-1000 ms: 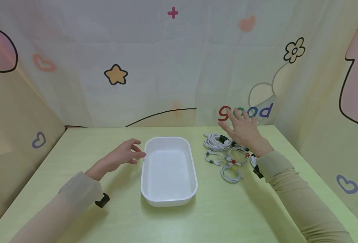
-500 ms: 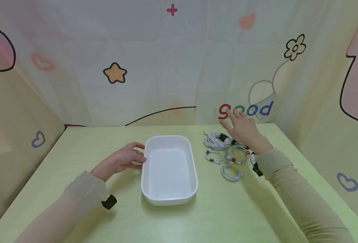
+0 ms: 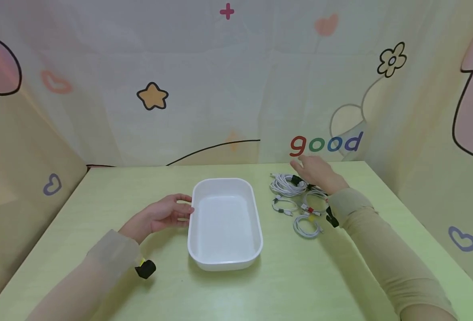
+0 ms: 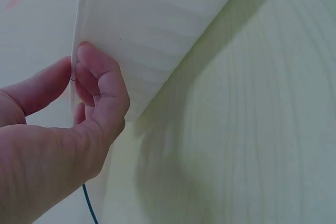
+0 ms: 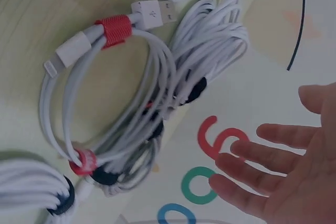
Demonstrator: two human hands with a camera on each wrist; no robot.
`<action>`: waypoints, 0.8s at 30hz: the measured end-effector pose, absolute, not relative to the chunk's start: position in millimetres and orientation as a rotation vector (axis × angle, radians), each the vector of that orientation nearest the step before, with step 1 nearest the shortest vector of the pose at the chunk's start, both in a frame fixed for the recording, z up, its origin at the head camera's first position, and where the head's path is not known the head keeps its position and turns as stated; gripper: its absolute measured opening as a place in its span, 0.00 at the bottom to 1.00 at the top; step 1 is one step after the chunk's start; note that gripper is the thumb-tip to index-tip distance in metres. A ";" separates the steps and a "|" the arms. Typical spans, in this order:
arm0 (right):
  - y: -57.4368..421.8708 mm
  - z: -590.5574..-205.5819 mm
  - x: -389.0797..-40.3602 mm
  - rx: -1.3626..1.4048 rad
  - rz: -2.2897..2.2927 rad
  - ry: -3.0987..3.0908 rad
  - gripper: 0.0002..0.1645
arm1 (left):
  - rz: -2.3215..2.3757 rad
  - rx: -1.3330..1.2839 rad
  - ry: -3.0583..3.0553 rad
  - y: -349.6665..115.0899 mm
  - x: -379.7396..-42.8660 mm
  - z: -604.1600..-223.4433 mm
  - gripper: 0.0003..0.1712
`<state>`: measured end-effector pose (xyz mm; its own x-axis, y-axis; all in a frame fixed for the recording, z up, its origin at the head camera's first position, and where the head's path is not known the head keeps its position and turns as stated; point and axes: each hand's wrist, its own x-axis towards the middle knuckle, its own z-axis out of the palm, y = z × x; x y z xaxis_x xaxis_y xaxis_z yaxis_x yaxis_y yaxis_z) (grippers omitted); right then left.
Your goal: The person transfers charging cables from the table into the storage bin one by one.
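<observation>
A white rectangular plastic tub (image 3: pixel 225 225) stands in the middle of the table. At its left side, my left hand (image 3: pixel 168 214) pinches the rim, thumb at the top edge and curled fingers against the outer wall (image 4: pixel 152 19). My right hand (image 3: pixel 317 171) hovers over the back of the coiled cables, its fingers extended and holding nothing in the right wrist view. Beneath it lie a thick white cable bundle (image 3: pixel 287 184) with a black strap and a USB cable coil (image 5: pixel 149 51) with red ties. A small coil (image 3: pixel 284 205) and a yellow-tied coil (image 3: pixel 306 226) lie nearer.
A printed cloth backdrop (image 3: pixel 204 89) rises along the table's back edge and both sides. Another white cable bundle (image 5: pixel 31 184) with a dark strap sits partly beneath my right forearm. The pale green table (image 3: pixel 236 294) extends in front of the tub.
My left hand has moved right to the tub and taken hold of its rim. My right hand has lowered slightly over the cables.
</observation>
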<state>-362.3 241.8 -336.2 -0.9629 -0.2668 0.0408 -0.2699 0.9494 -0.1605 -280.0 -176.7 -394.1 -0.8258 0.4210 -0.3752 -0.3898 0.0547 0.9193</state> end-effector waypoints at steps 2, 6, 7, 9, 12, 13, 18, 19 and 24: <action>241.6 -341.8 -366.9 0.412 0.264 -3.104 0.29 | 1.835 0.031 1.760 -177.0 -280.6 -395.0 0.26; 242.5 -354.0 -373.2 0.419 0.263 -3.146 0.25 | 1.832 0.053 1.748 -177.3 -281.2 -395.5 0.26; 243.1 -356.7 -374.3 0.434 0.252 -3.148 0.24 | 1.833 0.048 1.745 -177.4 -281.5 -395.3 0.26; 244.6 -361.7 -377.0 0.465 0.236 -3.155 0.22 | 1.834 0.050 1.739 -177.8 -282.0 -394.7 0.27; 246.5 -367.2 -379.9 0.485 0.244 -3.166 0.15 | 1.837 0.054 1.729 -178.3 -282.0 -394.5 0.28; 247.1 -368.7 -381.0 0.487 0.249 -3.169 0.13 | 1.836 0.059 1.727 -178.4 -282.0 -394.5 0.28; 246.9 -371.7 -383.2 0.468 0.268 -3.177 0.08 | 1.838 0.089 1.712 -179.0 -281.3 -394.2 0.28; 246.7 -372.5 -383.7 0.457 0.269 -3.176 0.08 | 1.841 0.089 1.709 -179.0 -281.4 -394.5 0.28; 247.1 -380.8 -388.6 0.391 0.249 -3.161 0.09 | 1.848 0.080 1.710 -178.0 -282.0 -395.2 0.26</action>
<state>-388.6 247.1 -380.8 -0.9687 -0.2459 -0.0333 -0.2377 0.9580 -0.1605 -282.0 -178.0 -395.2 -0.8107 0.4669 -0.3532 -0.3884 0.0226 0.9212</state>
